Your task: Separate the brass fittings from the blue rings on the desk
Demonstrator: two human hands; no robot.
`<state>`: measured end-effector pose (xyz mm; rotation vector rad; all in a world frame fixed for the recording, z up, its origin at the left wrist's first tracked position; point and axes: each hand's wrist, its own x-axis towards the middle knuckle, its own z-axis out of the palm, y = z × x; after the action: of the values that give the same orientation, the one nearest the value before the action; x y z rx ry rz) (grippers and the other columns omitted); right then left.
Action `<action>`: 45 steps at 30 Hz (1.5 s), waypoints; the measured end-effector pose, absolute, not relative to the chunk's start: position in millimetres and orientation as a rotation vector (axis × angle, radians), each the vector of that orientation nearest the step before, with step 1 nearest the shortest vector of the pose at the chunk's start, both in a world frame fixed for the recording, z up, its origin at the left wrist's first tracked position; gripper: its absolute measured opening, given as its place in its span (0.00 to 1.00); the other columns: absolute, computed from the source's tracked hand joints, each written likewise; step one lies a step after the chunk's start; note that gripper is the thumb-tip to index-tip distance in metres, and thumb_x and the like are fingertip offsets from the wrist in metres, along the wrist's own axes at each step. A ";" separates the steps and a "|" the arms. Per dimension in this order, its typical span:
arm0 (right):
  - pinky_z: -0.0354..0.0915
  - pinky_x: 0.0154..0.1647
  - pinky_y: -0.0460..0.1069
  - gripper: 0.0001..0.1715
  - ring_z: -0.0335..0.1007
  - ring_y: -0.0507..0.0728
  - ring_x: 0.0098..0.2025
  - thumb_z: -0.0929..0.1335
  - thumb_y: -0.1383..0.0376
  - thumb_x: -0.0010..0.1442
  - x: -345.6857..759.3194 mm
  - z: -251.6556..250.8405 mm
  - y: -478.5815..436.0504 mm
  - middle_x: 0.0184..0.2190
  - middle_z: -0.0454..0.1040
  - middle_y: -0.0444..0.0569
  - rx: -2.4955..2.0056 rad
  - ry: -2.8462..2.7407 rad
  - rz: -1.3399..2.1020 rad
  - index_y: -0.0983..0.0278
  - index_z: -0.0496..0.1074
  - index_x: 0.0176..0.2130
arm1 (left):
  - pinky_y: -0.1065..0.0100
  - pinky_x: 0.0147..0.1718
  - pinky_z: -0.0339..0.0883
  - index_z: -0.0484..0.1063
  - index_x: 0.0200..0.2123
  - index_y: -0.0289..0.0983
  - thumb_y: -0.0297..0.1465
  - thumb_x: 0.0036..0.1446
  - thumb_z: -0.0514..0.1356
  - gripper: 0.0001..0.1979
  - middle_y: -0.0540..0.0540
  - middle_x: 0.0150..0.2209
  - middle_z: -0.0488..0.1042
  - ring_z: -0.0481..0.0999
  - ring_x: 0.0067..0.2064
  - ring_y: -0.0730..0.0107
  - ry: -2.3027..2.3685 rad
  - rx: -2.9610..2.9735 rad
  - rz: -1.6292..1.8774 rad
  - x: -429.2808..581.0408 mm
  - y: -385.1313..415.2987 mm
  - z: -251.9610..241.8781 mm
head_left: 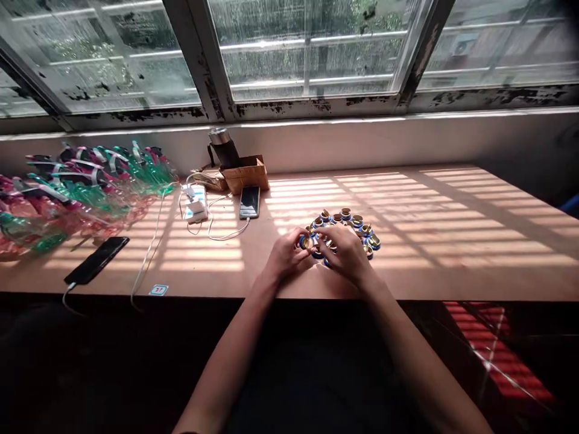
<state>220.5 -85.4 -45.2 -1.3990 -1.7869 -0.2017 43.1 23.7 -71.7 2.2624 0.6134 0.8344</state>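
My left hand is closed around the edge of a small round blue-and-gold piece, pinched between thumb and fingers, its gold face turned up toward me. Curled close beside it, my right hand has its thumb and fingertips bent together near the piece; what they grip, if anything, is too small to make out. Several similar blue-rimmed gold pieces lie in a cluster on the tabletop behind and around the right hand. Some show flat round tops, others have gold parts standing up. The right hand hides part of the cluster.
A wooden table runs below the windows. Left are clear plastic bottle-like items, a black phone at the front edge, a power strip, another phone, a cardboard box, a flask and loose cables.
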 end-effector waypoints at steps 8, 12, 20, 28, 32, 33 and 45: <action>0.63 0.52 0.60 0.22 0.71 0.66 0.50 0.67 0.61 0.72 206.8 -64.6 -83.2 0.48 0.80 0.55 -1.515 -1.843 -0.369 0.60 0.70 0.62 | 0.68 0.38 0.70 0.72 0.50 0.38 0.26 0.56 0.66 0.17 0.46 0.42 0.77 0.74 0.37 0.69 0.494 2.273 1.026 45.5 32.0 -87.5; 0.61 0.53 0.60 0.20 0.71 0.66 0.49 0.67 0.61 0.72 211.7 -67.9 -90.8 0.45 0.80 0.54 -1.573 -1.801 -0.346 0.61 0.71 0.60 | 0.68 0.39 0.71 0.71 0.52 0.39 0.27 0.57 0.67 0.19 0.48 0.41 0.77 0.75 0.37 0.71 0.525 2.240 1.065 45.7 26.4 -87.5; 0.63 0.50 0.58 0.12 0.73 0.64 0.47 0.68 0.65 0.71 210.2 -69.3 -85.0 0.45 0.81 0.52 -1.452 -1.724 -0.168 0.60 0.74 0.53 | 0.69 0.38 0.71 0.71 0.48 0.38 0.29 0.60 0.65 0.13 0.48 0.39 0.76 0.75 0.37 0.71 0.424 2.260 1.077 44.5 24.0 -80.1; 0.65 0.50 0.58 0.12 0.73 0.64 0.46 0.67 0.65 0.71 213.3 -67.7 -83.6 0.43 0.80 0.51 -1.464 -1.666 -0.110 0.60 0.74 0.53 | 0.66 0.41 0.73 0.70 0.54 0.38 0.26 0.60 0.63 0.18 0.45 0.42 0.77 0.76 0.40 0.69 0.350 2.253 1.101 42.9 19.0 -69.5; 0.65 0.51 0.57 0.13 0.73 0.64 0.48 0.67 0.65 0.71 212.6 -66.2 -83.2 0.45 0.81 0.50 -1.447 -1.668 -0.104 0.58 0.73 0.54 | 0.65 0.42 0.74 0.71 0.55 0.39 0.27 0.63 0.63 0.17 0.43 0.47 0.79 0.77 0.41 0.68 0.412 2.260 1.110 43.3 19.0 -70.9; 0.65 0.51 0.57 0.14 0.73 0.64 0.48 0.67 0.65 0.71 212.4 -66.2 -83.1 0.45 0.81 0.50 -1.445 -1.669 -0.100 0.58 0.73 0.55 | 0.66 0.41 0.74 0.71 0.55 0.39 0.28 0.63 0.63 0.17 0.43 0.48 0.79 0.77 0.41 0.68 0.431 2.262 1.120 43.3 19.7 -71.9; 0.64 0.48 0.57 0.16 0.74 0.63 0.45 0.67 0.66 0.70 210.8 -67.8 -82.6 0.42 0.80 0.49 -1.471 -1.703 -0.094 0.57 0.73 0.56 | 0.68 0.37 0.72 0.73 0.52 0.40 0.31 0.61 0.68 0.16 0.47 0.41 0.78 0.75 0.36 0.71 0.508 2.281 1.141 43.1 22.5 -78.1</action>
<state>210.8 -82.6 -67.8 -1.4706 -1.7035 -0.0941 43.1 22.5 -78.1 2.2814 0.5075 1.1408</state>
